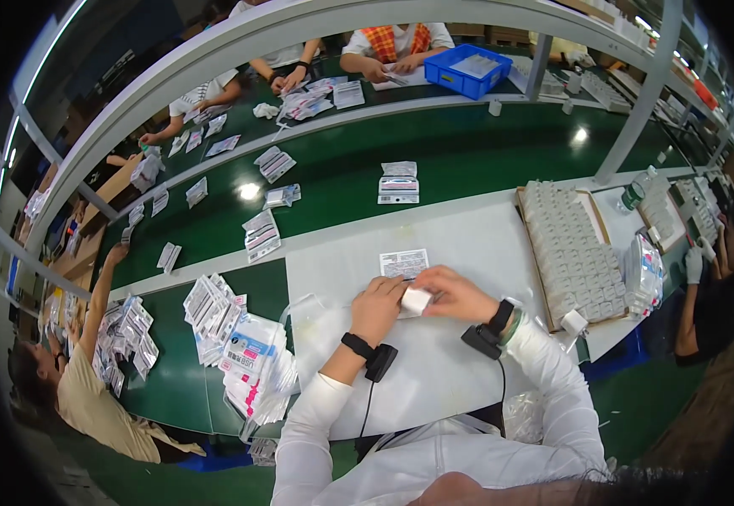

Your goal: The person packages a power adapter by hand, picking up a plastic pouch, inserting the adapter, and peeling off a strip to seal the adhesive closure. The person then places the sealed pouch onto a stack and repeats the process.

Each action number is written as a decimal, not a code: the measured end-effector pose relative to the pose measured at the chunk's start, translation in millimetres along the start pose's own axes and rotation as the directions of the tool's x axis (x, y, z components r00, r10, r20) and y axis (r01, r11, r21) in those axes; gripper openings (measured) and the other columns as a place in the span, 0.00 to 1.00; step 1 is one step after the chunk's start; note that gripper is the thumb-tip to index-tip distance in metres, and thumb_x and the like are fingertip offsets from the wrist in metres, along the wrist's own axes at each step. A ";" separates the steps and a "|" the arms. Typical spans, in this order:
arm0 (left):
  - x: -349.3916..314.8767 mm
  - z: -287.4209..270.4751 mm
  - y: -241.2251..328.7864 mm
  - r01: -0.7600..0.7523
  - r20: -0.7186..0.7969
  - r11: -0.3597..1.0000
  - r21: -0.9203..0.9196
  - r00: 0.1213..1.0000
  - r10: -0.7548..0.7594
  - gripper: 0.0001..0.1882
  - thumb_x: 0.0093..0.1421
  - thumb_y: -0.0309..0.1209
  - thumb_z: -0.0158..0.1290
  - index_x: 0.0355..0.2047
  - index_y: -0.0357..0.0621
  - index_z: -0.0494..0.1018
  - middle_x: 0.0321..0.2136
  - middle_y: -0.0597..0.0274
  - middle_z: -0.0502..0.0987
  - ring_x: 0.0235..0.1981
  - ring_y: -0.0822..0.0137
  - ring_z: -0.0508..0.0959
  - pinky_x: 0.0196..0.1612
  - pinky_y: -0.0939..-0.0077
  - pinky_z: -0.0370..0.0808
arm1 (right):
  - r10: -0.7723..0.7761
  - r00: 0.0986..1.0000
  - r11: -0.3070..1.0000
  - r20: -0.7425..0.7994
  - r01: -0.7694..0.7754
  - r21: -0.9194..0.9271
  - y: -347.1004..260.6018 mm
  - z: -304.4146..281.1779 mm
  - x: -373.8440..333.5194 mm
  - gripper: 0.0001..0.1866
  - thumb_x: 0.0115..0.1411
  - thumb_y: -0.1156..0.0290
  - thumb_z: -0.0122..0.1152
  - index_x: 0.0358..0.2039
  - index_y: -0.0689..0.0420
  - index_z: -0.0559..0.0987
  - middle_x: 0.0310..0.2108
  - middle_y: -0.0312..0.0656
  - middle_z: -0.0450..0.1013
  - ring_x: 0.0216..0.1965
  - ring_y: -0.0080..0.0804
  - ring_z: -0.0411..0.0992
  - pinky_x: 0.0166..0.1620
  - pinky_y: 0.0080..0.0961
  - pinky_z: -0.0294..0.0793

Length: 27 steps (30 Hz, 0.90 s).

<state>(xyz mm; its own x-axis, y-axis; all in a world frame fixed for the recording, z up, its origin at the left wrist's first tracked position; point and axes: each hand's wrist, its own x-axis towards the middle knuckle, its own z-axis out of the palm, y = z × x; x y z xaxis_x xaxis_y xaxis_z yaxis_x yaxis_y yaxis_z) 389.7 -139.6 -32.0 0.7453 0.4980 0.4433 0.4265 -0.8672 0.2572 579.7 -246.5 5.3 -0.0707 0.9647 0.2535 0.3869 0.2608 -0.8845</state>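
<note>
My right hand [460, 293] pinches a small white block [416, 301] between thumb and fingers, close to my left hand. My left hand [375, 309] has its fingers bent over the near left edge of a printed white pouch [404, 263], which lies on the white work surface [333, 371] in front of me. The block is at the pouch's near end. Whether any of it is inside the pouch, I cannot tell, because my fingers cover that edge. Each of my wrists wears a black strap with a small dark box and a cable.
Right of me stands a shallow cardboard tray [571, 253] with rows of white blocks. A pile of printed pouches [249, 363] lies to my left. Beyond runs a green conveyor belt [333, 181] carrying scattered pouches. A blue bin [468, 72] and co-workers are across; others sit at both sides.
</note>
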 end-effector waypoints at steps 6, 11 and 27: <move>-0.6 -0.6 -3.8 0.066 -0.044 0.989 -0.130 0.996 -0.072 0.11 0.56 0.31 0.56 0.39 0.54 0.82 0.44 0.74 0.81 0.45 0.66 0.77 0.42 0.72 0.78 | 0.029 0.998 0.964 0.054 -0.013 -0.265 5.3 18.7 -16.1 0.23 0.55 0.73 0.64 0.53 0.48 0.76 0.51 0.41 0.67 0.43 0.35 0.73 0.45 0.27 0.77; 3.8 -2.0 0.2 0.105 -0.067 0.981 -0.162 0.991 -0.117 0.09 0.58 0.32 0.56 0.39 0.54 0.82 0.41 0.74 0.82 0.43 0.66 0.78 0.42 0.72 0.78 | -0.098 0.993 0.877 0.064 0.117 -0.466 -2.5 21.6 -16.6 0.23 0.54 0.73 0.63 0.52 0.46 0.77 0.51 0.41 0.68 0.42 0.38 0.74 0.45 0.29 0.77; 5.0 0.3 -3.4 -0.049 -0.134 0.996 -0.080 0.990 0.038 0.14 0.57 0.33 0.57 0.45 0.57 0.80 0.46 0.76 0.80 0.48 0.68 0.76 0.45 0.70 0.70 | -0.030 0.976 0.915 -0.214 -0.059 -0.398 26.1 19.2 23.1 0.18 0.52 0.74 0.63 0.43 0.56 0.71 0.43 0.45 0.68 0.37 0.45 0.74 0.40 0.35 0.76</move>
<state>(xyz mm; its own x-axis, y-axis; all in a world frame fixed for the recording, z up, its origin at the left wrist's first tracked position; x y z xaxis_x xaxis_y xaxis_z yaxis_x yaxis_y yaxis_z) 392.1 -134.1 -30.9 0.6853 0.4605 0.5642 0.3472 -0.8876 0.3027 570.5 -216.8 -19.5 0.1158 0.9267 0.3575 0.7245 0.1674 -0.6686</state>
